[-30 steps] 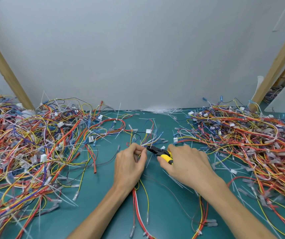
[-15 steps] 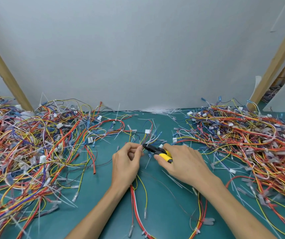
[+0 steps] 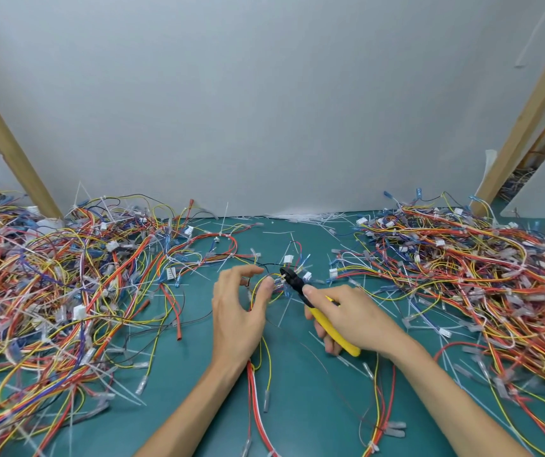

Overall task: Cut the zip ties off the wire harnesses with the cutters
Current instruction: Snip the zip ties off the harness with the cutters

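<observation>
Hands are at the middle of the teal-topped table (image 3: 195,423), and there is a change from half a second ago: the left hand (image 3: 236,318) has let go its pinch. Its fingers now stand spread in a wide, loose curve, holding nothing, with the thumb tip just beside the small harness of yellow, blue and red wires (image 3: 277,284) that lies on the table between the two hands. The right hand (image 3: 360,319) has drawn back toward the near edge, so far more of the tool shows than before. It grips the yellow-handled, black-nosed cutters (image 3: 297,285), fingers curled round the handles and the forefinger laid along the black neck. The nose points away, toward the far edge, and reaches the harness; a small white piece (image 3: 284,275) sits right at its tip, too small to tell if it is a tie. The big tangle of coloured harnesses (image 3: 66,291) along the left edge and its twin (image 3: 462,275) along the right edge lie as they did. A thin drift of white cut ties (image 3: 307,216) lines the far edge.
</observation>
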`<state>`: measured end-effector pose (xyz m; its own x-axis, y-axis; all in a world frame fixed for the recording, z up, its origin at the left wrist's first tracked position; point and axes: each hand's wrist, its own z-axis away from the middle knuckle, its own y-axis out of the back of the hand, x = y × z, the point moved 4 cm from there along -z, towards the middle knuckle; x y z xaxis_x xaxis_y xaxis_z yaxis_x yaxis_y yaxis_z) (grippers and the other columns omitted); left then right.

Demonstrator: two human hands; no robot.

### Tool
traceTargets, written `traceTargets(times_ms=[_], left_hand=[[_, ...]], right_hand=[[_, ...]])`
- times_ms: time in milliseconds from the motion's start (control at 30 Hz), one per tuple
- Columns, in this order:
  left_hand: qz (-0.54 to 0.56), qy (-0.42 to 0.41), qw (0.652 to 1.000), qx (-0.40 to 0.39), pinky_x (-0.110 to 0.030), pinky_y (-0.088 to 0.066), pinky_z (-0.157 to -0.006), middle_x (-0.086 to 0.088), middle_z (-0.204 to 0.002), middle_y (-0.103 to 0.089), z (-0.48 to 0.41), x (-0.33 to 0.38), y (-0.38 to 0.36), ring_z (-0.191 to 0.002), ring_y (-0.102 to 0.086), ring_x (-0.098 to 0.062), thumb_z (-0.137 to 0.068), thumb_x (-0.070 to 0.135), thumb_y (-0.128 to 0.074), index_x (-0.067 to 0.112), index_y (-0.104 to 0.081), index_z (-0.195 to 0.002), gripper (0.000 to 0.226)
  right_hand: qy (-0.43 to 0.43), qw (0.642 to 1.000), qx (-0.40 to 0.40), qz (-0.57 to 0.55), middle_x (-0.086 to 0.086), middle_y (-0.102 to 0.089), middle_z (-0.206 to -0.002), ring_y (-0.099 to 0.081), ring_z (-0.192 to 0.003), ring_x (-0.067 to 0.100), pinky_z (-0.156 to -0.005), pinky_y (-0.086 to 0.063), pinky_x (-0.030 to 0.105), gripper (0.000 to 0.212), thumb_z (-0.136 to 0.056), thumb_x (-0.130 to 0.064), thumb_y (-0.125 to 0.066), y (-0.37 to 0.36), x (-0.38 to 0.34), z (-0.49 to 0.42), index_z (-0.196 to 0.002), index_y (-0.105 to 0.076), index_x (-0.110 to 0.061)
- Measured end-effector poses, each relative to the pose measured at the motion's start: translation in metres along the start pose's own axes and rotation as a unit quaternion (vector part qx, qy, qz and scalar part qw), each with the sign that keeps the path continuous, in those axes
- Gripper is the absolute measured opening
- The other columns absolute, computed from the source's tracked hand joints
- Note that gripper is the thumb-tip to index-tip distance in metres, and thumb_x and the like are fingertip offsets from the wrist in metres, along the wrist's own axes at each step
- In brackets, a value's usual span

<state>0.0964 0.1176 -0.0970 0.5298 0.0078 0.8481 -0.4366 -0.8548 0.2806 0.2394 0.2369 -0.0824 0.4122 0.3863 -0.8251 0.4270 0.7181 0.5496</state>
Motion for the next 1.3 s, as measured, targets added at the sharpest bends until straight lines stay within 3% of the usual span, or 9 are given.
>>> traceTargets(times_ms=[133, 233, 333, 433, 567, 700, 767, 1200, 1300], left_hand=[[0.008, 0.015, 0.999, -0.028, -0.013, -0.037, -0.076, 0.028, -0.094, -0.061, 0.001, 0.001, -0.002, -0.094, -0.054, 0.001, -0.087, 0.053, -0.054, 0.039, -0.06, -0.088, 0.015], [0.005, 0.021, 0.999, -0.049, -0.021, -0.039, -0.074, 0.024, -0.088, -0.065, 0.001, -0.002, -0.005, -0.092, -0.057, -0.001, -0.089, 0.051, -0.054, 0.035, -0.061, -0.086, 0.017], [0.01, 0.042, 0.998, -0.037, -0.034, -0.046, -0.084, 0.018, -0.092, -0.066, 0.001, -0.004, -0.004, -0.098, -0.058, -0.008, -0.09, 0.05, -0.054, 0.033, -0.061, -0.094, 0.019], [-0.002, 0.044, 0.998, 0.037, -0.036, -0.039, -0.099, 0.016, -0.11, -0.055, 0.002, -0.002, 0.002, -0.109, -0.05, -0.009, -0.091, 0.053, -0.054, 0.027, -0.054, -0.108, 0.031], [0.047, 0.126, 0.988, 0.074, -0.043, -0.036, -0.105, 0.005, -0.123, -0.048, 0.0, -0.008, 0.008, -0.112, -0.05, -0.017, -0.098, 0.033, -0.05, 0.022, -0.043, -0.122, 0.027], [0.002, 0.127, 0.991, 0.031, -0.05, -0.038, -0.102, 0.011, -0.105, -0.058, -0.001, -0.009, 0.001, -0.104, -0.056, -0.017, -0.097, 0.013, -0.047, 0.022, -0.043, -0.119, 0.024], [-0.005, 0.126, 0.992, 0.018, -0.05, -0.038, -0.102, 0.018, -0.102, -0.057, 0.0, -0.01, 0.0, -0.101, -0.058, -0.015, -0.096, 0.011, -0.047, 0.026, -0.044, -0.116, 0.025], [-0.018, 0.113, 0.993, 0.0, -0.051, -0.04, -0.1, 0.018, -0.101, -0.058, 0.001, -0.011, -0.001, -0.096, -0.059, -0.01, -0.096, 0.013, -0.051, 0.026, -0.046, -0.117, 0.026], [-0.02, 0.11, 0.994, -0.002, -0.048, -0.041, -0.1, 0.018, -0.099, -0.057, 0.001, -0.01, 0.0, -0.1, -0.059, -0.015, -0.095, 0.011, -0.048, 0.025, -0.046, -0.117, 0.026]], right_hand=[[-0.046, 0.994, -0.038, -0.088, 0.009, -0.063, -0.062, -0.065, -0.054, 0.033, -0.049, -0.054, 0.035, 0.058, -0.098, -0.057, -0.04, -0.007, 0.002, 0.001, -0.085, -0.063, -0.005], [-0.062, 0.991, -0.045, -0.112, 0.008, -0.061, -0.062, -0.059, -0.052, 0.026, -0.049, -0.052, 0.034, 0.059, -0.097, -0.06, -0.04, -0.009, 0.004, 0.002, -0.085, -0.063, -0.007], [-0.065, 0.989, -0.046, -0.124, 0.006, -0.058, -0.063, -0.055, -0.051, 0.023, -0.048, -0.049, 0.031, 0.058, -0.096, -0.062, -0.04, -0.012, 0.005, 0.003, -0.084, -0.062, -0.009], [-0.065, 0.987, -0.042, -0.139, 0.006, -0.057, -0.063, -0.052, -0.05, 0.023, -0.047, -0.048, 0.031, 0.057, -0.095, -0.063, -0.041, -0.013, 0.005, 0.004, -0.083, -0.061, -0.01], [-0.058, 0.985, -0.046, -0.157, 0.008, -0.055, -0.064, -0.05, -0.05, 0.023, -0.048, -0.047, 0.032, 0.056, -0.095, -0.062, -0.042, -0.014, 0.003, 0.005, -0.083, -0.06, -0.01], [-0.055, 0.985, -0.036, -0.158, 0.008, -0.054, -0.062, -0.049, -0.049, 0.023, -0.047, -0.046, 0.031, 0.055, -0.096, -0.06, -0.041, -0.014, 0.003, 0.006, -0.081, -0.06, -0.01], [-0.053, 0.985, -0.034, -0.159, 0.008, -0.054, -0.062, -0.049, -0.049, 0.022, -0.047, -0.046, 0.031, 0.055, -0.097, -0.059, -0.041, -0.015, 0.002, 0.006, -0.081, -0.059, -0.01], [-0.059, 0.986, -0.036, -0.15, 0.007, -0.056, -0.063, -0.051, -0.051, 0.023, -0.048, -0.048, 0.031, 0.055, -0.097, -0.06, -0.04, -0.013, 0.003, 0.007, -0.08, -0.059, -0.011], [-0.06, 0.986, -0.037, -0.154, 0.007, -0.056, -0.063, -0.051, -0.05, 0.022, -0.048, -0.048, 0.031, 0.055, -0.097, -0.06, -0.04, -0.013, 0.003, 0.008, -0.08, -0.059, -0.011]])
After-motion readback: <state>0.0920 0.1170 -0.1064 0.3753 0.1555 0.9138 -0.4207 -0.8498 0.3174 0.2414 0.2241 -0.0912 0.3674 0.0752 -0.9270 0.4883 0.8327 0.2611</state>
